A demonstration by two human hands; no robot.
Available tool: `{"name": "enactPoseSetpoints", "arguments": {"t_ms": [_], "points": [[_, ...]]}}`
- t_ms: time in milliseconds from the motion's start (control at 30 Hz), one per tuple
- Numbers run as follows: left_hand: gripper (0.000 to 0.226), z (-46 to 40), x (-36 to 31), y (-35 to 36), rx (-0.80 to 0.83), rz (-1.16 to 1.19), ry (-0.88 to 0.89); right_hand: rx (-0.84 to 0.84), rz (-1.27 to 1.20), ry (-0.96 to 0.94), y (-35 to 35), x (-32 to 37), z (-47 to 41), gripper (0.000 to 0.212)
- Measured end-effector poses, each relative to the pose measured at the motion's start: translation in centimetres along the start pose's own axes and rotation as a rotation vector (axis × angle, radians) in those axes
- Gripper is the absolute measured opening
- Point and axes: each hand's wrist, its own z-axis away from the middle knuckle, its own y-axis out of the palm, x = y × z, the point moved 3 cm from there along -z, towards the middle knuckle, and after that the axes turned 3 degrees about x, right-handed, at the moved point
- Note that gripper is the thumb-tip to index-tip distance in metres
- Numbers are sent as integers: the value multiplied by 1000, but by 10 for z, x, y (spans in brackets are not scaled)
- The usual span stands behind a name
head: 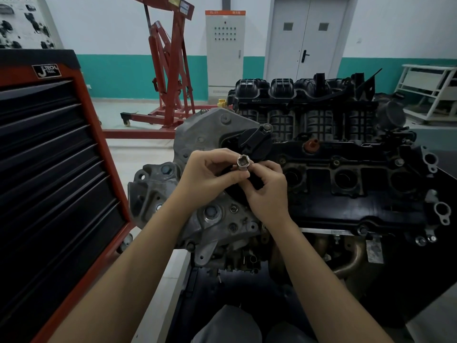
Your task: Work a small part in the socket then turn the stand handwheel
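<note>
A small silver socket with a hexagonal opening facing me sits between both hands, above the engine. My left hand pinches its left side with thumb and curled fingers. My right hand grips the socket's lower right end and something dark under its fingers, which I cannot make out. Both hands hover over the black valve cover, just in front of a black round cap. The grey timing cover lies below and to the left of the hands.
A red tool cabinet with black drawers stands close on the left. A red engine hoist is behind, on the floor. A white electrical cabinet, grey double doors and a white rack line the back and right.
</note>
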Motion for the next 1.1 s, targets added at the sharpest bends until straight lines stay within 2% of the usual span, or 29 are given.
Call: {"name": "enactPoseSetpoints", "arguments": {"t_ms": [167, 300, 400, 500, 600, 767, 867, 967, 1100], "points": [[20, 2, -1, 1, -77, -124, 27, -42, -29, 2, 1, 2, 0, 8], [20, 1, -3, 0, -50, -59, 0, -37, 1, -90, 1, 5, -1, 18], [20, 1, -2, -1, 0, 21, -22, -30, -6, -62, 2, 1, -1, 23], [26, 1, -2, 0, -40, 3, -13, -41, -25, -5, 2, -1, 0, 17], [24, 1, -3, 1, -74, -51, 12, -52, -32, -29, 1, 4, 0, 13], [31, 1, -2, 0, -37, 56, 13, -23, 3, -71, 2, 1, -1, 21], [26, 0, -2, 0, -24, -3, 22, -25, -13, 4, 1, -3, 0, 19], [23, 1, -3, 1, -84, -98, 43, -38, -25, -10, 2, 2, 0, 12], [23, 2, -3, 1, -75, -39, 9, -27, 0, -61, 1, 4, -1, 15]]}}
